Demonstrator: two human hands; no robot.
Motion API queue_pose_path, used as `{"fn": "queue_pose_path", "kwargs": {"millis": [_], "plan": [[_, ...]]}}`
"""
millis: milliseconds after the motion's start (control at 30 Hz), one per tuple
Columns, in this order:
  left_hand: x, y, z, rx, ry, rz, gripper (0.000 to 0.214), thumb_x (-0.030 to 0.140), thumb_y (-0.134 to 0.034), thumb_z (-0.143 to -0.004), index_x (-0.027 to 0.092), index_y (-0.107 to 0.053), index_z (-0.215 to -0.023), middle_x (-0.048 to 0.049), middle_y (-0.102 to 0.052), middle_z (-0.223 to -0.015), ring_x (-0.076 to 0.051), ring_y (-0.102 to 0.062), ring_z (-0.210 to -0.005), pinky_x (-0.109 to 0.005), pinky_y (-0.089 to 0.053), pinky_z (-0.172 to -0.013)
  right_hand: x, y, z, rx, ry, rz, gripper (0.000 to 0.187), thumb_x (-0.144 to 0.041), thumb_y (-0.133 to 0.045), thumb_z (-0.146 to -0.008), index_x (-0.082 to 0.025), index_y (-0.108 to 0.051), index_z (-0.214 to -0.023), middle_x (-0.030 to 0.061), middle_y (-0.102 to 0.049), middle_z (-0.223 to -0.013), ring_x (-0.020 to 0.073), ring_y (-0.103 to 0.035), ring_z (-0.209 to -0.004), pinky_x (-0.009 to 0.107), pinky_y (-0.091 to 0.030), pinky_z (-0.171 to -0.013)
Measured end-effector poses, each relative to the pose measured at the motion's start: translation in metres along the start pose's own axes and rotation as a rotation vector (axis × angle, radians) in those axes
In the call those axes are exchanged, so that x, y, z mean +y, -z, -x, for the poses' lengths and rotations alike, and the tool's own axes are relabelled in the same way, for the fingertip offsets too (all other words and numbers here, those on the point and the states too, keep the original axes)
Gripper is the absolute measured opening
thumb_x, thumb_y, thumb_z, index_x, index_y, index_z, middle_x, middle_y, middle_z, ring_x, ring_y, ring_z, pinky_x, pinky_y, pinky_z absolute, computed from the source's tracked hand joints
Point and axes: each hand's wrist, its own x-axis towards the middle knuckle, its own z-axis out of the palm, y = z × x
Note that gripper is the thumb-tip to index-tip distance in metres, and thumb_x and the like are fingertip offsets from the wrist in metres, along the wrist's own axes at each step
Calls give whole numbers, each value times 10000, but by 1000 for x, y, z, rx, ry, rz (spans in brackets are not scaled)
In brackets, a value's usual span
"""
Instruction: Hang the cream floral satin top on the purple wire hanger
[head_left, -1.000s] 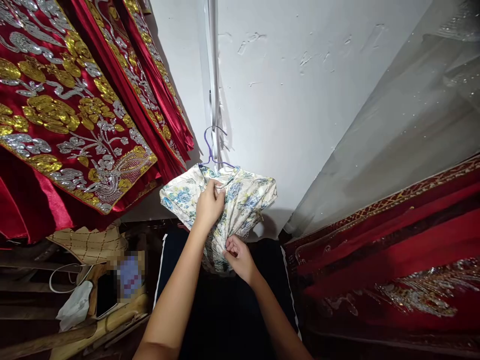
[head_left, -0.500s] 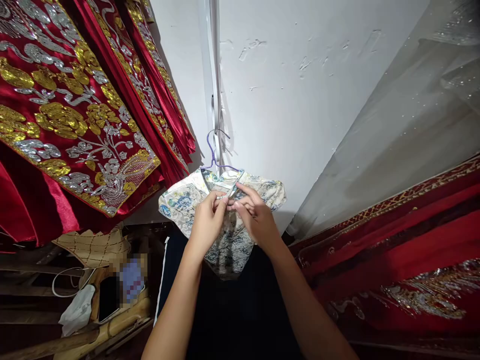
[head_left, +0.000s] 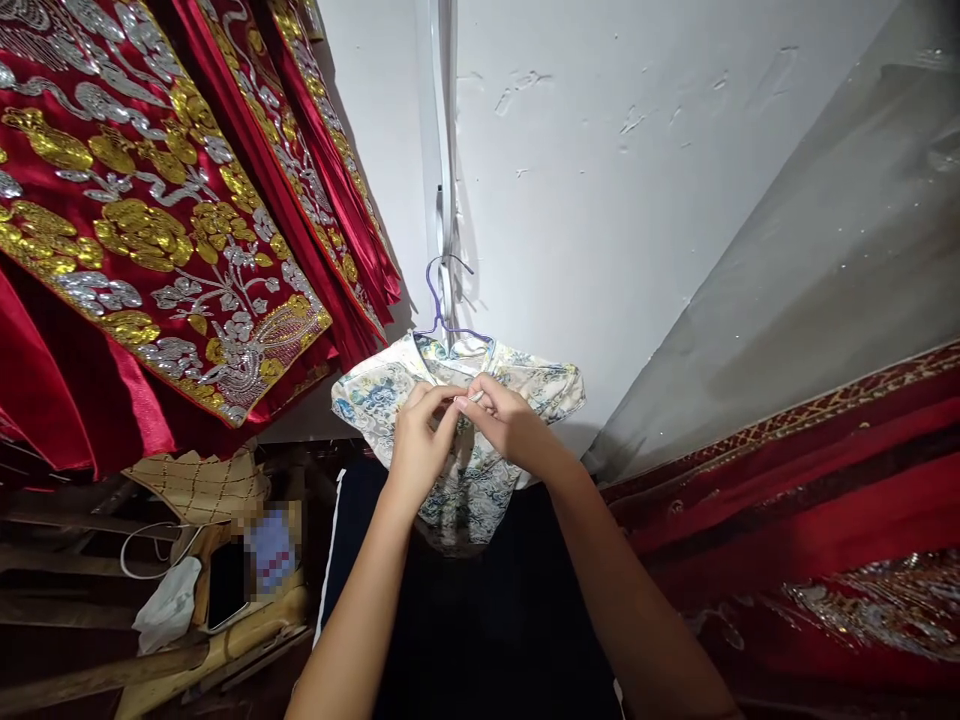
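A small white garment with a blue and yellow flower print (head_left: 547, 385) hangs on a purple wire hanger (head_left: 437, 300) against the white wall. My left hand (head_left: 420, 445) and my right hand (head_left: 504, 420) meet at the garment's collar, just below the hanger. Both pinch the fabric there, fingertips almost touching. Something small and pale shows between the fingertips; I cannot make out what it is. The lower part of the garment droops between my forearms.
Red embroidered robes with gold and silver flowers (head_left: 150, 230) hang at the upper left. More red embroidered cloth (head_left: 810, 500) and a sheer grey sheet (head_left: 810, 250) lie at the right. A cluttered shelf with a phone (head_left: 226, 595), white cable and woven fan (head_left: 199, 485) sits lower left.
My right hand rose from the garment's lower front to the collar and joined the left hand there. The lower part of the garment fell loose. The view shifted slightly.
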Motion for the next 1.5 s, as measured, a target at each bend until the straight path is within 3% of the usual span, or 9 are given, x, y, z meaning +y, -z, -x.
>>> {"fn": "queue_pose_path", "kwargs": {"millis": [100,267,333,433,567,867,1133,1333,1500], "plan": [[-2,-6,1,-7,19,107,219,345,-556,-989,228,-691,-1117,-76,-706,-1072,-214,-674,-979,-330,-528,-881,-4,0,-3,6,10,25,185,-403,-474,-996,-247,-536,-919,-45,-539,-642,126,-457,-540,240,-336,-519],[0,-8,2,101,29,290,255,360,-582,-978,201,-673,-1156,-88,-718,-1057,-209,-690,-962,-325,-548,-869,-7,-7,-10,53,42,2,180,-388,-505,-987,-239,-539,-890,-40,-585,-634,131,-514,-551,246,-385,-558],[0,-7,1,109,62,384,382,365,-615,-960,220,-591,-1312,-68,-725,-932,-191,-704,-836,-307,-563,-782,-8,-11,-14,92,70,21,174,-377,-516,-981,-236,-542,-882,-38,-589,-616,131,-507,-529,250,-377,-553],[-2,-3,-3,86,126,491,737,367,-668,-923,277,-299,-1555,-2,-694,-747,-158,-668,-602,-270,-546,-626,-11,-15,-22,148,93,98,155,-353,-527,-973,-238,-555,-874,-49,-566,-558,129,-477,-487,246,-331,-538],[-9,0,-14,19,182,557,960,398,-720,-875,293,-125,-1621,50,-635,-617,-144,-606,-460,-251,-507,-521,-15,-16,-35,177,108,179,136,-335,-546,-960,-231,-565,-875,-38,-596,-574,137,-507,-499,244,-309,-551],[-11,2,-34,-131,250,517,923,262,-715,-853,241,-208,-1624,73,-553,-485,-151,-578,-401,-237,-476,-459,-9,-10,-40,181,94,108,180,-402,-499,-983,-235,-543,-934,-28,-598,-608,159,-556,-546,255,-347,-558],[5,22,-25,-110,162,565,956,219,-685,-866,296,-123,-1635,-40,-768,-808,-141,-655,-526,-225,-487,-505,-9,1,-30,-13,97,84,205,-403,-515,-981,-251,-639,-1041,-24,-652,-679,155,-588,-613,258,-407,-602],[-18,13,-22,-165,244,475,939,211,-649,-862,270,-120,-1635,-28,-752,-798,-135,-655,-529,-249,-541,-559,-16,-7,-33,178,217,70,186,-350,-560,-969,-215,-687,-991,-22,-580,-646,116,-480,-548,241,-369,-546],[-49,5,6,-345,325,212,668,209,-532,-909,271,-374,-1556,0,-685,-748,-143,-658,-564,-277,-542,-622,-36,21,-27,465,284,-152,201,-367,-597,-970,-189,-684,-995,-33,-525,-613,104,-461,-527,229,-347,-498]]}}
